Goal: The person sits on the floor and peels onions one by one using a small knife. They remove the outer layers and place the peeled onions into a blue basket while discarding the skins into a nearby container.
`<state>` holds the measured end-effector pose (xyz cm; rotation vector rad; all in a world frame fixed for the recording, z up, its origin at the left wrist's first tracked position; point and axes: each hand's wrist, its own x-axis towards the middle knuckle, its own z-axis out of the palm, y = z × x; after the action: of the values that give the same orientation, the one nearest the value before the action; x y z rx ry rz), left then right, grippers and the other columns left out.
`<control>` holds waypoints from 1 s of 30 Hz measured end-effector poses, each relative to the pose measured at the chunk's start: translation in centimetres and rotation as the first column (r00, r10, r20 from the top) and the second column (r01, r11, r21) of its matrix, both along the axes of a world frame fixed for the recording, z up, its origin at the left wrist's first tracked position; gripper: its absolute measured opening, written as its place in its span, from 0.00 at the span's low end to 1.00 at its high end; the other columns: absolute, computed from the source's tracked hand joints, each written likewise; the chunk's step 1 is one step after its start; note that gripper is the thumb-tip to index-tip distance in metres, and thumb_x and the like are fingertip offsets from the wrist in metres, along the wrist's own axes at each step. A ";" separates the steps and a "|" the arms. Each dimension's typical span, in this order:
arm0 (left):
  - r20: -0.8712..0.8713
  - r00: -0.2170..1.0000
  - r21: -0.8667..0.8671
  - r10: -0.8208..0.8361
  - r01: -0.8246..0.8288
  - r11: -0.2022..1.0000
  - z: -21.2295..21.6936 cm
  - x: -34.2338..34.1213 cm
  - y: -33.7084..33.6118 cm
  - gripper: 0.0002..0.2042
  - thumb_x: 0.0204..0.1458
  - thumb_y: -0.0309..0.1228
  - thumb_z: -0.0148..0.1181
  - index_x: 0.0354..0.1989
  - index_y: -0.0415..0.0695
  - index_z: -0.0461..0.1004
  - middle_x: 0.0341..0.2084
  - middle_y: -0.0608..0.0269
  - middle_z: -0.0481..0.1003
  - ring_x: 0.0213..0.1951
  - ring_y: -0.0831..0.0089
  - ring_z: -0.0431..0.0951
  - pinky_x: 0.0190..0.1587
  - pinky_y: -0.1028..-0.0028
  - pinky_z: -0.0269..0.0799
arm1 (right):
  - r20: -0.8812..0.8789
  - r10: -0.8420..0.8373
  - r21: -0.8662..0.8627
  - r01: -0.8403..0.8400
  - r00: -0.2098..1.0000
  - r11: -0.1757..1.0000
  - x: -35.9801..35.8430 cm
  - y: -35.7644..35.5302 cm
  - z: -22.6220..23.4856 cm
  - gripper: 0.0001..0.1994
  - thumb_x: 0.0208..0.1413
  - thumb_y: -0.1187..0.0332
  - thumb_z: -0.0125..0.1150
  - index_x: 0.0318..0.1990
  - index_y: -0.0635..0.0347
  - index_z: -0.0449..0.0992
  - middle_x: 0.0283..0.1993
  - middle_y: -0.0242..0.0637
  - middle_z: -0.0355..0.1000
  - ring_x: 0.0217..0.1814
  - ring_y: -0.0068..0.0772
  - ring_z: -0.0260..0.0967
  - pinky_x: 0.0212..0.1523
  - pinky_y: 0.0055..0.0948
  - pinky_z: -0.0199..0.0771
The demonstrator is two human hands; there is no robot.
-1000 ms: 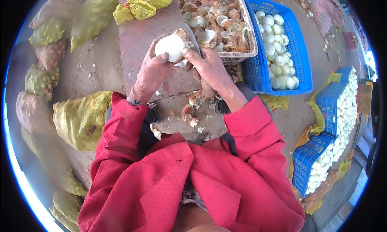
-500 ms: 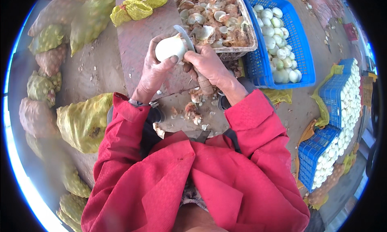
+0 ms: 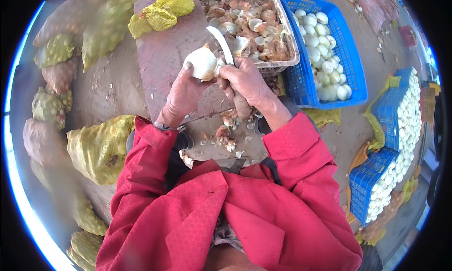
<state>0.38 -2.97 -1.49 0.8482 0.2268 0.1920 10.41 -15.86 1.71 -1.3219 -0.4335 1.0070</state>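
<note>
My left hand (image 3: 182, 88) is closed around a white peeled onion (image 3: 201, 63), with the thumb on its side and a brownish tip pointing up. Gripped in my right hand (image 3: 245, 80) is a knife (image 3: 220, 42) with a curved pale blade that points up and to the left. A wooden-looking handle shows below the fist. The blade stands just right of the onion, and a small pale scrap lies between the thumb and the onion. Beyond the hands is a pale crate (image 3: 287, 26) full of onion skins (image 3: 263, 30).
Right of the skins stands a blue crate (image 3: 351, 49) with peeled onions (image 3: 325, 45). More filled blue crates (image 3: 372, 176) are at the far right. Net sacks (image 3: 101, 146) line the left side. A yellow net bag (image 3: 162, 9) lies on a reddish board (image 3: 155, 59).
The onion has turned in my left hand, showing a brownish patch low on its right. The knife has swung away from its top, and its blade now shows broadside.
</note>
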 end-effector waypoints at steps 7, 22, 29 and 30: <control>-0.034 0.999 -0.125 -0.002 -0.003 0.992 -1.2 -0.7 0.9 0.26 0.50 0.42 0.50 0.55 0.43 0.55 0.48 0.62 0.64 0.49 0.68 0.63 0.50 0.67 0.58 | 0.096 -0.058 -0.053 0.063 0.994 0.997 -0.2 0.0 0.4 0.13 0.46 0.66 0.51 0.19 0.67 0.69 0.15 0.34 0.66 0.12 0.20 0.61 0.14 0.22 0.61; 0.057 0.991 0.185 0.117 -0.126 0.975 -1.8 -0.3 1.4 0.27 0.47 0.33 0.56 0.56 0.45 0.52 0.45 0.59 0.65 0.48 0.65 0.67 0.51 0.64 0.63 | 0.681 0.039 -0.156 0.092 0.732 0.984 -0.4 1.4 -1.7 0.15 0.44 0.63 0.54 0.33 0.68 0.71 0.23 0.50 0.70 0.27 0.42 0.70 0.29 0.35 0.68; -0.002 0.968 0.270 0.250 -0.240 0.932 0.1 -0.3 0.7 0.29 0.43 0.30 0.61 0.52 0.42 0.54 0.42 0.60 0.66 0.42 0.71 0.69 0.45 0.72 0.67 | 0.697 -0.045 -0.050 0.112 0.716 0.993 -0.8 1.8 -2.2 0.15 0.43 0.62 0.54 0.30 0.68 0.71 0.20 0.50 0.68 0.24 0.44 0.68 0.27 0.37 0.66; 0.024 0.966 0.288 0.256 -0.252 0.924 0.2 -0.2 0.8 0.29 0.43 0.30 0.61 0.52 0.42 0.54 0.42 0.60 0.66 0.43 0.70 0.68 0.45 0.72 0.67 | 0.759 -0.047 -0.047 0.127 0.649 0.991 -0.8 1.9 -2.4 0.15 0.45 0.61 0.54 0.32 0.67 0.72 0.18 0.45 0.69 0.20 0.35 0.69 0.26 0.33 0.67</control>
<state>0.17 -2.15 -1.32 1.1104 0.3279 0.4719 9.64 -13.92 -0.73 -1.8170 -0.9551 0.3325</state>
